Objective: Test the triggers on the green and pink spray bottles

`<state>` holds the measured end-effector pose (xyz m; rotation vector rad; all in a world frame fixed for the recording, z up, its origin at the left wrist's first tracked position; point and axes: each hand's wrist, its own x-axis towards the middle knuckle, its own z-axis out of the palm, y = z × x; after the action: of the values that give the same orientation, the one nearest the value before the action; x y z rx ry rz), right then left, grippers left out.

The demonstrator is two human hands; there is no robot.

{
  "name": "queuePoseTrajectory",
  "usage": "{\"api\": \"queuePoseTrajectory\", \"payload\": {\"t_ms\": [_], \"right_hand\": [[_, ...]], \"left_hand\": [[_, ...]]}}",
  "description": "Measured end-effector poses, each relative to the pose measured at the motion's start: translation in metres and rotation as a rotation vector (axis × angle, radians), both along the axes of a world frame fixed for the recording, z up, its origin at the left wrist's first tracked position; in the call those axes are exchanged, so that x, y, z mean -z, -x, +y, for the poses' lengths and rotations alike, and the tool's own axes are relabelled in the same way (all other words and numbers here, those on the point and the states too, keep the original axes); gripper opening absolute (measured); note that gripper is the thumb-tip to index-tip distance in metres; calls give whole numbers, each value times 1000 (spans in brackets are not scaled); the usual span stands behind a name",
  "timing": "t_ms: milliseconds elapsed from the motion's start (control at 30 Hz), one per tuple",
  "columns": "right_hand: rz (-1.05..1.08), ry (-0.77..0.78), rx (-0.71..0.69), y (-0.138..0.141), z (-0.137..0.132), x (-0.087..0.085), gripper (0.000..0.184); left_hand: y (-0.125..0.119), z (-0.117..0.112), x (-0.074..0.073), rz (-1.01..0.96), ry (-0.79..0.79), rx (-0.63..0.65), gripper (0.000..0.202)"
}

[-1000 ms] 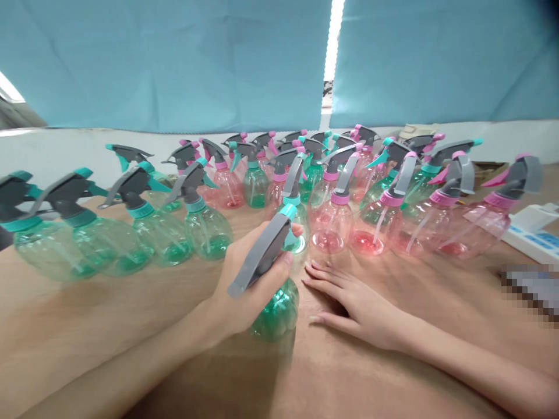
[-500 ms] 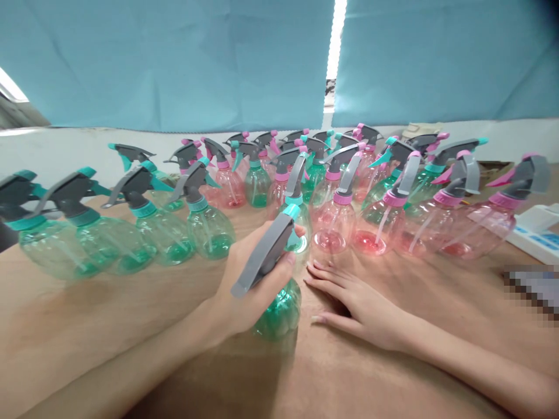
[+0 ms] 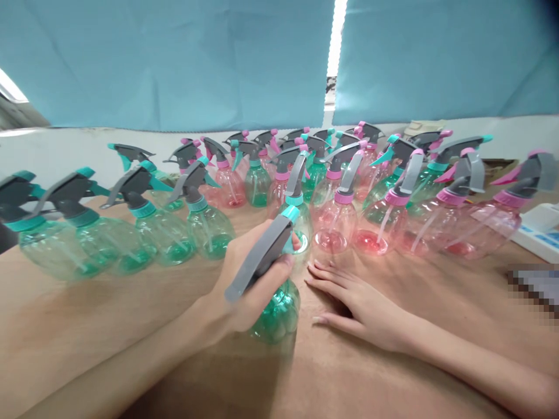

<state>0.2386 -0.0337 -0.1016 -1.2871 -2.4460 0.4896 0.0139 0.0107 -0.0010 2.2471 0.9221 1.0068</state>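
Slightly lower now: grey trigger lever [image 3: 257, 258] | left hand [image 3: 244, 282] wrapped around green translucent plastic spray bottle [image 3: 276, 305], on brown tabletop [image 3: 109, 314] | right hand [image 3: 356, 302] open, flat at bottle's 3 o'clock | pink and green bottles [image 3: 345, 215] at 12 o'clock.

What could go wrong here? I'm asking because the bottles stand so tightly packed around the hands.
The left hand grips a green spray bottle tilted toward the crowded rows; its gray spray head sits close to the nearest green bottle behind it and could knock it over. The right hand lies flat just before the pink bottles; a sweep might topple several.
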Motion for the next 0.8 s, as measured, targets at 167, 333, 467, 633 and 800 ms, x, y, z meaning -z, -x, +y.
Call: {"api": "queuePoseTrajectory", "payload": {"t_ms": [167,333,467,633,800], "right_hand": [[15,-6,-9,0,0,1,67],[16,-11,-5,0,0,0,67],[40,-10,-8,0,0,0,67],[51,-7,-3,0,0,0,67],[39,-4,-3,0,0,0,67]], "left_hand": [[0,1,-4,-37,51,54,8],[1,-1,-3,-16,68,53,10],[-1,-4,0,-60,77,8,16],[-4,-4,5,-105,87,-18,20],[-4,-2,5,-114,59,-6,22]]}}
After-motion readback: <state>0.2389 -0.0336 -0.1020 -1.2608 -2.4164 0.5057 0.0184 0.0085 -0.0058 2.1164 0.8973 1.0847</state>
